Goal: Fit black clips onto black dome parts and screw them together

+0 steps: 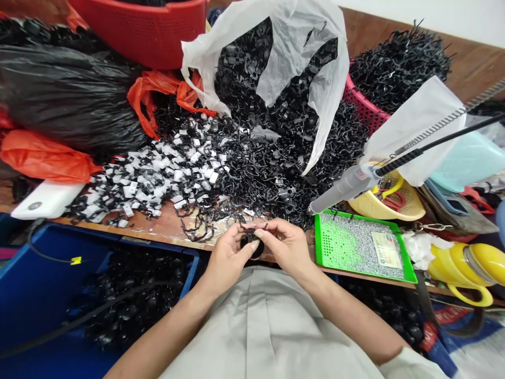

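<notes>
Fingers (272, 241) of both hands, drawn in to a narrow pinch, hold a black round part (246, 238) to the left of the green tray (317, 242), above the front of the workbench. The left hand (226, 252) has its thumb laid across the near face of the part; the right hand (294, 247), lying between the part and the tray, sets its thumb tip at the upper edge. What the hidden fingertips do behind the part cannot be told. Judged by its small size and dull, moulded look, the part is probably light and stiff, smooth enough to slip a little, and sturdy except at any thin projections. The best hold is likely the rounded rim, thumb against forefinger, which spares the finer upper edge. Beyond the tray and to its left lies a pile of thin black pieces (240, 173); a grey power screwdriver (343, 187) hangs over the tray's far left corner.
</notes>
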{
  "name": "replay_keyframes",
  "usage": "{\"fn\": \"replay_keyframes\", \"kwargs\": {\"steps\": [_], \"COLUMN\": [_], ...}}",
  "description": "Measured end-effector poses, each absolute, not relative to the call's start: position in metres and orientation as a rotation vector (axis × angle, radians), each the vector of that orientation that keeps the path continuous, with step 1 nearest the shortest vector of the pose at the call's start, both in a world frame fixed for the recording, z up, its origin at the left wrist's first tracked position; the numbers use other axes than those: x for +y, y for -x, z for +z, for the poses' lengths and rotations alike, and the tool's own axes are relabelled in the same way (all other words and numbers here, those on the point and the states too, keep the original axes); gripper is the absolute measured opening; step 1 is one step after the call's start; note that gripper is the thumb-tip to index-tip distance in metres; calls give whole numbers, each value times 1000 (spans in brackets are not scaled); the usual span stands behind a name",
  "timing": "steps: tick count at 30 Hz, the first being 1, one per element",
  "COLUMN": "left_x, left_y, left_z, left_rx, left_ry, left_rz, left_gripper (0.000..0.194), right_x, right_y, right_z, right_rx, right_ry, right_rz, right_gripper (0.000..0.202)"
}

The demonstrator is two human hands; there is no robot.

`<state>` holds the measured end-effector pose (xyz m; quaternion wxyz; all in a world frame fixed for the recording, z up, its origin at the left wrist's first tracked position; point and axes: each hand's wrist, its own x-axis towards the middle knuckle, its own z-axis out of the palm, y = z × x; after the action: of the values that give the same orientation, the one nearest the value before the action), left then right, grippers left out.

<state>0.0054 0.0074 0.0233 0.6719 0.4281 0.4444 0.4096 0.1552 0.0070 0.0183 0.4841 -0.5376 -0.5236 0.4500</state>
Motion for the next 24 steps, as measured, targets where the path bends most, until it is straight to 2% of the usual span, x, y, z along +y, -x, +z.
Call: {"fn": "replay_keyframes", "kwargs": {"steps": [3,9,13,24], "left_x": [8,5,7,9], "left_y": [-2,2,1,1], "left_z": [22,11,7,15], "left_rx": [979,1002,1056,1230], "left_ry": [-992,-919,-989,-1054], "left_rz": [896,812,873,777], "left_gripper": [31,26,23,17], "right_x": [7,8,8,9], "right_y": [-159,-164,-160,-151], "right_z": [16,12,12,15], "right_rx": [-1159,-1387,-1407,-1629], "right_ry": [1335,1400,1407,1369], "right_rz": [1217,1028,1018,898], "right_gripper": [19,25,28,22]}}
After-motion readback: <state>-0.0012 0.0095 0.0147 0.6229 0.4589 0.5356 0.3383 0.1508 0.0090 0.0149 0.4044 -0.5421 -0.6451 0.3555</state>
